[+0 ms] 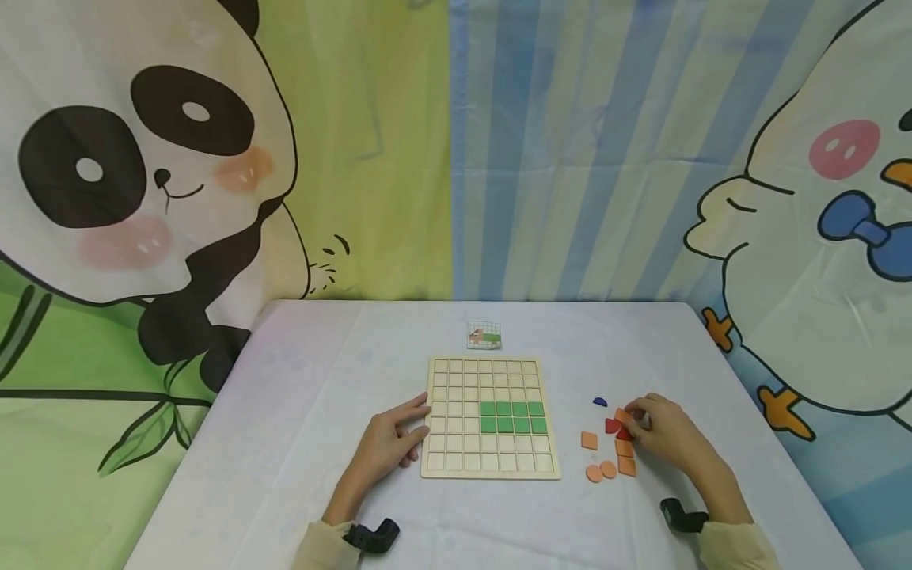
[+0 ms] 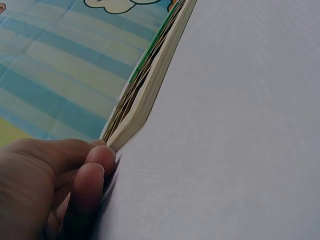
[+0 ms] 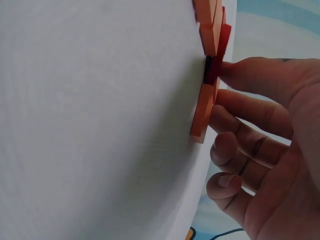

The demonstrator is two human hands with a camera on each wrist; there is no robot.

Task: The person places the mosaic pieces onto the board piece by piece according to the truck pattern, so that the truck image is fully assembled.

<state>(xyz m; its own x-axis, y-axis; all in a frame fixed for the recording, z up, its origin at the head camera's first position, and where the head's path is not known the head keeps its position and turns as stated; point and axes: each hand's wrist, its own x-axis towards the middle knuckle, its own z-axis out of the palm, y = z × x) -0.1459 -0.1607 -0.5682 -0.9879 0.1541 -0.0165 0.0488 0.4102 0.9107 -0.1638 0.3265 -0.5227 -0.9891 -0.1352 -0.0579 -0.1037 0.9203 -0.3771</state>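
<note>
Head view: red piece [image 1: 624, 435] just left of the right hand [image 1: 666, 431], the nearer one, at lower right.
It sits among orange squares [image 1: 625, 448] lined up-down; whether the fingers pinch it, I cannot tell. The left hand [image 1: 388, 437], loosely extended, touches the board [image 1: 492, 476].

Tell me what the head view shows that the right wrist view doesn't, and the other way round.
Only the head view shows the left hand touching the board's edge, the green squares, the small picture card and the panda on the backdrop.

Only the right wrist view shows the palm side of the right hand, with its bent fingers.

Both share the right hand at orange pieces and red pieces, plus the white tablecloth.
</note>
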